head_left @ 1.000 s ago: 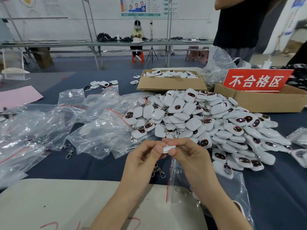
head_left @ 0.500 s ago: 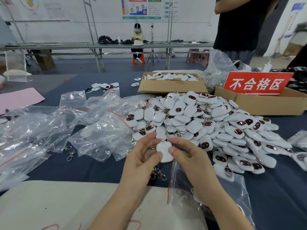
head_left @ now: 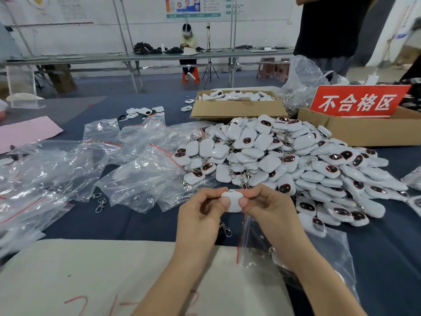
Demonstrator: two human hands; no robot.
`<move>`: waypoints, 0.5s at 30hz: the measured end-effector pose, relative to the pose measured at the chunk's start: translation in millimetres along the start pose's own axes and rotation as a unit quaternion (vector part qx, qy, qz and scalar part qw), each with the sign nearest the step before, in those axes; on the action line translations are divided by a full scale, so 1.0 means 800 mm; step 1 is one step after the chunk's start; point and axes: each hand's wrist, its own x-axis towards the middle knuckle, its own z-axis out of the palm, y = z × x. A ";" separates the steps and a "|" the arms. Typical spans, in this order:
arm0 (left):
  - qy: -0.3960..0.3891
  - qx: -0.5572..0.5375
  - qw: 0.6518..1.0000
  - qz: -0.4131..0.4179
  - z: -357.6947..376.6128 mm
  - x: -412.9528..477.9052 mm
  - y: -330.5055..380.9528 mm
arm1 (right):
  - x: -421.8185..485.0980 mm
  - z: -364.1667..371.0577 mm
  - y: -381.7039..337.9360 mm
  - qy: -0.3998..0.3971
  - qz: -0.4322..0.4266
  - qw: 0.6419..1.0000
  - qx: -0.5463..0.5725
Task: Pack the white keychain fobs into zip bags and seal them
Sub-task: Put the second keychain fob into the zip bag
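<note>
I am observing both hands meeting at the centre of the table, just near of the fob pile. The left hand and right hand are together pinching one white fob, thumbs pressing on its near face and fingers curling behind it. A metal clasp is hanging beside the left palm; I cannot tell where it attaches.

A partly filled zip bag is lying under the right forearm, its red seal line facing left.

The main pile of fobs is sitting just beyond the hands, spreading to the right. Empty zip bags are lying heaped to the left. A loose clasp is resting on the cloth near them.

At the far side, a cardboard box is holding more fobs; to its right, a second box is carrying a red sign.
</note>
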 end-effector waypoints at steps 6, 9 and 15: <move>0.004 0.017 1.000 0.007 0.000 0.000 0.004 | 0.001 0.006 0.004 0.013 -0.004 1.000 -0.001; -0.008 0.064 0.997 0.034 0.002 -0.003 0.004 | 0.003 0.004 0.002 0.020 -0.007 1.000 0.023; -0.047 0.109 0.992 0.030 0.001 -0.005 -0.003 | 0.003 -0.002 0.000 -0.008 0.005 0.999 0.042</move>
